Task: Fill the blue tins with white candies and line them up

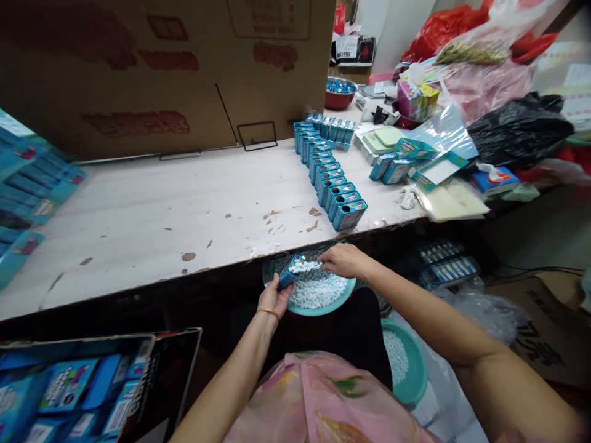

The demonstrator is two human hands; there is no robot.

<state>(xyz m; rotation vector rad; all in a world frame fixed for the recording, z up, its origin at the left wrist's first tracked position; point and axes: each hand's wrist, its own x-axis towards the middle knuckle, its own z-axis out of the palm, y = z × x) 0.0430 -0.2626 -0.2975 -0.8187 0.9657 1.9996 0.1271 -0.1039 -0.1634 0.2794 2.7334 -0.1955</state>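
My left hand (276,298) grips a small blue candy box (287,275), tilted over a turquoise basin (339,306). White pellet candies (321,292) fill much of that basin. My right hand (344,259) is closed at the basin's far side, its fingertips pinched on a small scoop (307,266) heaped with white candies. The scoop's shape is mostly hidden under them, and its front end meets the box's top. Beyond, on the white table (207,209), stands a row of upright blue boxes (349,215), several with dark round openings on top.
A large cardboard carton (161,80) stands at the back. Blue boxes fill a carton (69,394) at lower left. Another turquoise basin (415,369) of candies sits low at right. Plastic bags (521,126) and packaging crowd the table's right end.
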